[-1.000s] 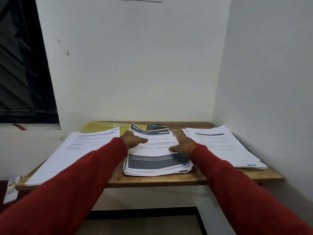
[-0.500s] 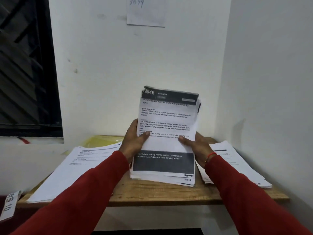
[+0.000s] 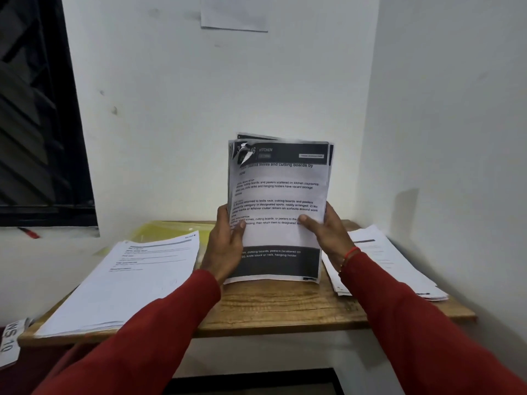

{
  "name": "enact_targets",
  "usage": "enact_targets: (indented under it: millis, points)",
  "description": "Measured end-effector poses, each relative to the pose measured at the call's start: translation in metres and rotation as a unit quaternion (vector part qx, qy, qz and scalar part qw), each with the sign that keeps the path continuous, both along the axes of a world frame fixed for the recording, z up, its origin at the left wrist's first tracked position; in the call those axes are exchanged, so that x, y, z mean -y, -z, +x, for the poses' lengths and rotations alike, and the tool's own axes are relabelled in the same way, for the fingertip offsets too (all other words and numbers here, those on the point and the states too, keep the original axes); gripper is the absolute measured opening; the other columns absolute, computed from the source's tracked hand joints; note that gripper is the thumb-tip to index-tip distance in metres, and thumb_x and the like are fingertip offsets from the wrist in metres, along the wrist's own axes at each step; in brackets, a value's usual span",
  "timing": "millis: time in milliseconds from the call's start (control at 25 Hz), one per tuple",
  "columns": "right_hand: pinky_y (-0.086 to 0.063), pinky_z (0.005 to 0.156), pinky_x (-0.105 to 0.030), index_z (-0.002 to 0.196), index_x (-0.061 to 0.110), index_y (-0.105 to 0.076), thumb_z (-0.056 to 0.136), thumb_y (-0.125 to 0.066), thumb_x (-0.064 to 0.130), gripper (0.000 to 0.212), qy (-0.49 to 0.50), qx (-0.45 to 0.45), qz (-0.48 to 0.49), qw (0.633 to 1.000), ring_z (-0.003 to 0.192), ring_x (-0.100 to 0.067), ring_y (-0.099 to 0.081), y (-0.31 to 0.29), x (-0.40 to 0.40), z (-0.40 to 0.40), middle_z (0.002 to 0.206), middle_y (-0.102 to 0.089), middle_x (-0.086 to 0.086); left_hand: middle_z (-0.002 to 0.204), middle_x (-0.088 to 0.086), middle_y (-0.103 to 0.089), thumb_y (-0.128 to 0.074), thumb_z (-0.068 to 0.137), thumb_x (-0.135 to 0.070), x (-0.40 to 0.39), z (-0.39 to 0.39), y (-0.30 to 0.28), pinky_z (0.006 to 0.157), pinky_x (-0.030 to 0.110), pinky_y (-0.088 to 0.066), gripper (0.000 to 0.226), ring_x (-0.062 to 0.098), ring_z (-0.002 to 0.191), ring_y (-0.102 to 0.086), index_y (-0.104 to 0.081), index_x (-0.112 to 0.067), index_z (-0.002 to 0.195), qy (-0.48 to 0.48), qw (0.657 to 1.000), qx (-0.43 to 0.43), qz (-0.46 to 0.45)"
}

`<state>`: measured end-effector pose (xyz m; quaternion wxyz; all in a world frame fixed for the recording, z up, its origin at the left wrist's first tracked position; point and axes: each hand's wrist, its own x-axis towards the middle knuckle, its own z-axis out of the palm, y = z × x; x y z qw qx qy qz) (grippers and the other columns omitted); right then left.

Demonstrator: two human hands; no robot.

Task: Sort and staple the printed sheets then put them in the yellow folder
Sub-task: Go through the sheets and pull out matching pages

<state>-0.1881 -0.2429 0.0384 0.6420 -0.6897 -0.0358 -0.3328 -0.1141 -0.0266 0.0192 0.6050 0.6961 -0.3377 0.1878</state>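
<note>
Fingers [image 3: 306, 220] of both hands curl around a bundle of printed sheets [image 3: 278, 206], the left hand [image 3: 225, 246] gripping its left edge with the thumb laid across the front page, the right hand [image 3: 328, 232] gripping the right edge the same way. The bundle stands upright above the middle of the wooden bench [image 3: 273, 306], its long axis vertical, the dark header band marked "KITCHEN" at the top and a dark footer band at the bottom, the printed face turned toward the camera. Its lower edge sits at or just above the bench top; contact cannot be judged. The upper corners of the rear pages fan out slightly behind the front page.

On the left part of the bench lies a broad stack of white sheets [image 3: 128, 283], its long axis running away from the near edge toward the wall. A second stack of sheets [image 3: 387, 260] lies on the right part, beside the side wall. The yellow folder [image 3: 168, 230] lies flat at the back left, partly covered by the left stack; whether it holds anything cannot be seen. Red sleeves [image 3: 427, 337] cover both arms, and a red thread bracelet [image 3: 349, 253] circles the right wrist.
</note>
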Motion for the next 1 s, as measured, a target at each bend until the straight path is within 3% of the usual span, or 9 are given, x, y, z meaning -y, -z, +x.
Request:
enact_targets:
  millis: [80, 160, 240, 400, 560, 720, 880, 1000]
  points:
    - [-0.049, 0.102, -0.046, 0.130, 0.012, -0.053, 0.090, -0.065, 0.005, 0.042, -0.004, 0.009, 0.000, 1.000, 0.116, -0.027, -0.064, 0.000, 0.004, 0.000, 0.124, -0.067, -0.008, 0.114, -0.003, -0.064, -0.050, 0.102, -0.015, -0.001, 0.001, -0.003, 0.077, 0.011, -0.049, 0.025, 0.008, 0.102, -0.063, -0.044, -0.015, 0.126, -0.010, 1.000, -0.001, -0.005]
    - [-0.047, 0.105, -0.046, 0.131, 0.012, -0.054, 0.094, -0.061, 0.007, 0.038, -0.020, -0.012, -0.013, 1.000, 0.118, -0.026, -0.063, 0.012, 0.005, 0.000, 0.126, -0.067, -0.007, 0.108, -0.012, -0.064, -0.054, 0.101, -0.016, -0.005, 0.002, 0.004, 0.074, 0.007, -0.047, 0.025, -0.007, 0.097, -0.061, -0.046, -0.019, 0.125, -0.016, 1.000, -0.007, 0.017]
    - [-0.044, 0.107, -0.049, 0.130, 0.012, -0.057, 0.097, -0.056, 0.008, 0.033, -0.025, -0.049, -0.024, 0.998, 0.119, -0.025, -0.062, 0.031, 0.004, 0.000, 0.126, -0.067, -0.006, 0.106, -0.022, -0.063, -0.058, 0.099, -0.016, -0.009, 0.003, 0.012, 0.077, 0.011, -0.047, 0.027, -0.014, 0.094, -0.060, -0.049, -0.026, 0.122, -0.006, 0.999, -0.021, 0.046]
    - [-0.051, 0.099, -0.047, 0.129, 0.005, -0.059, 0.100, -0.051, 0.015, 0.031, -0.065, -0.077, 0.072, 0.992, 0.110, -0.030, -0.067, 0.005, -0.008, -0.014, 0.120, -0.070, -0.012, 0.111, -0.007, -0.074, -0.067, 0.092, -0.009, -0.020, 0.013, -0.012, 0.088, 0.036, -0.058, 0.029, 0.013, 0.100, -0.070, -0.063, -0.028, 0.113, 0.070, 0.991, -0.107, -0.027]
    - [-0.056, 0.091, -0.041, 0.128, 0.002, -0.059, 0.103, -0.045, 0.025, 0.037, -0.133, -0.054, 0.114, 0.983, 0.110, -0.032, -0.066, -0.030, -0.019, -0.031, 0.122, -0.068, -0.017, 0.112, 0.001, -0.075, -0.065, 0.091, -0.002, -0.031, 0.011, -0.032, 0.078, 0.030, -0.060, 0.032, 0.019, 0.096, -0.072, -0.064, -0.019, 0.118, 0.130, 0.972, -0.167, -0.099]
    - [-0.052, 0.097, -0.044, 0.130, 0.001, -0.057, 0.102, -0.044, 0.024, 0.038, -0.131, -0.027, 0.113, 0.985, 0.113, -0.033, -0.064, -0.028, -0.029, -0.034, 0.125, -0.066, -0.019, 0.109, -0.001, -0.075, -0.059, 0.093, 0.000, -0.034, 0.007, -0.027, 0.071, 0.025, -0.058, 0.033, 0.014, 0.091, -0.072, -0.060, -0.015, 0.122, 0.172, 0.957, -0.198, -0.128]
    - [-0.053, 0.093, -0.040, 0.124, 0.003, -0.062, 0.102, -0.046, 0.021, 0.033, -0.119, -0.012, 0.108, 0.987, 0.104, -0.027, -0.068, -0.025, -0.032, -0.036, 0.120, -0.069, -0.016, 0.109, -0.004, -0.074, -0.057, 0.095, 0.000, -0.036, 0.004, -0.025, 0.073, 0.022, -0.057, 0.032, 0.011, 0.093, -0.072, -0.057, -0.016, 0.123, 0.174, 0.960, -0.176, -0.129]
    - [-0.056, 0.087, -0.038, 0.113, 0.004, -0.067, 0.100, -0.050, 0.017, 0.025, -0.095, -0.052, 0.092, 0.990, 0.096, -0.026, -0.070, -0.017, -0.027, -0.027, 0.110, -0.073, -0.013, 0.118, 0.001, -0.070, -0.058, 0.096, -0.003, -0.038, 0.006, -0.020, 0.076, 0.023, -0.057, 0.034, 0.010, 0.095, -0.071, -0.053, -0.014, 0.128, 0.139, 0.973, -0.168, -0.079]
